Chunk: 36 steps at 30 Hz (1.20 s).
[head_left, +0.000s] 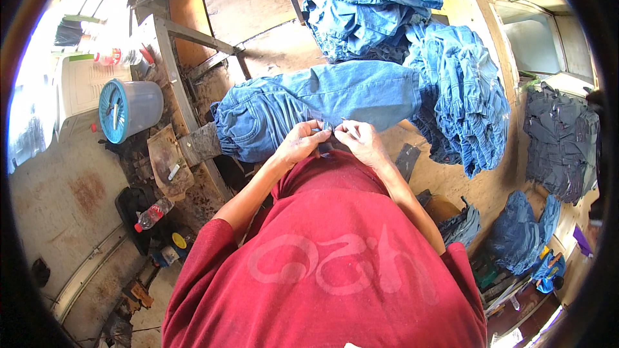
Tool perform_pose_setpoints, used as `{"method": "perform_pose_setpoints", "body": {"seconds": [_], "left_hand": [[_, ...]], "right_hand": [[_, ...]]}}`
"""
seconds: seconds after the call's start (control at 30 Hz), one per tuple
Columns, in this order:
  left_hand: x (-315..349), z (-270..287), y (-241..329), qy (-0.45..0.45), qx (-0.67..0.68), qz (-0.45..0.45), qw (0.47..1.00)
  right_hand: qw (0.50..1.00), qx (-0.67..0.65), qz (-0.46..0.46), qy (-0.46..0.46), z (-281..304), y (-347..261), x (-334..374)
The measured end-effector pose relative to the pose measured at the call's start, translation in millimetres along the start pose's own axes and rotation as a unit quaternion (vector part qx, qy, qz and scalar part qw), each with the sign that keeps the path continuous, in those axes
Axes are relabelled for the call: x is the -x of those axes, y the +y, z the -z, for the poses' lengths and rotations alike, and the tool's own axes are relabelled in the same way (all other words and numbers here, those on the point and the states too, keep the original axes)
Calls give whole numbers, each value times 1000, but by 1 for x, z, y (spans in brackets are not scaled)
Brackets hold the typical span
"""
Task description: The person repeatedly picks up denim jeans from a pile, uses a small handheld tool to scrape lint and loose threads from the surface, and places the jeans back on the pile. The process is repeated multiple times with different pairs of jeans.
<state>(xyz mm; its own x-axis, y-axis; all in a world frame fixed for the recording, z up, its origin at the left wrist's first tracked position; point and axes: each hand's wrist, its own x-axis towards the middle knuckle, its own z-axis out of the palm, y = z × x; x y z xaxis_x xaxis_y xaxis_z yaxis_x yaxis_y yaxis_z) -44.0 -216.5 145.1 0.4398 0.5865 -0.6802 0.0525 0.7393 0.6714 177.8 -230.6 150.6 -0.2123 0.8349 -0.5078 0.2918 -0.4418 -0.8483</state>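
Observation:
A pair of blue denim trousers (361, 87) lies crosswise in front of me, its gathered waist at the left and a leg stretching right. At the trousers' near edge, my left hand (304, 142) is closed in a pinch on a small fold of denim. Close beside it, my right hand (362, 144) also pinches the cloth between thumb and fingers. The fingertips of both hands nearly meet. Whether a thread or small tool is between them is too small to tell.
Denim piles (367, 19) rise behind, with another stack (461, 90) at the right. Dark folded garments (558, 142) lie farther right. At left stand a metal-framed support (171, 71) and a clear bucket with a blue lid (132, 111). A plastic bottle (153, 214) lies lower left.

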Motion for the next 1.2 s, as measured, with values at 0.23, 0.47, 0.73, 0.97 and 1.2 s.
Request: {"method": "perform_pose_setpoints", "body": {"seconds": [0.23, 0.47, 0.73, 0.97, 1.2], "left_hand": [[-2, -10, 0, 45, 103, 43, 993], [-5, -11, -7, 40, 121, -9, 992], [-5, -13, -10, 74, 1, -37, 997], [-6, -21, -14, 82, -9, -38, 996], [0, -14, -16, 111, 120, 15, 986]], "right_hand": [[996, 50, 26, 70, 2, -8, 9], [992, 87, 29, 89, -5, -17, 12], [996, 50, 35, 71, -9, -1, 1], [960, -250, -97, 84, -21, 27, -4], [926, -338, -161, 37, -6, 23, 0]]}}
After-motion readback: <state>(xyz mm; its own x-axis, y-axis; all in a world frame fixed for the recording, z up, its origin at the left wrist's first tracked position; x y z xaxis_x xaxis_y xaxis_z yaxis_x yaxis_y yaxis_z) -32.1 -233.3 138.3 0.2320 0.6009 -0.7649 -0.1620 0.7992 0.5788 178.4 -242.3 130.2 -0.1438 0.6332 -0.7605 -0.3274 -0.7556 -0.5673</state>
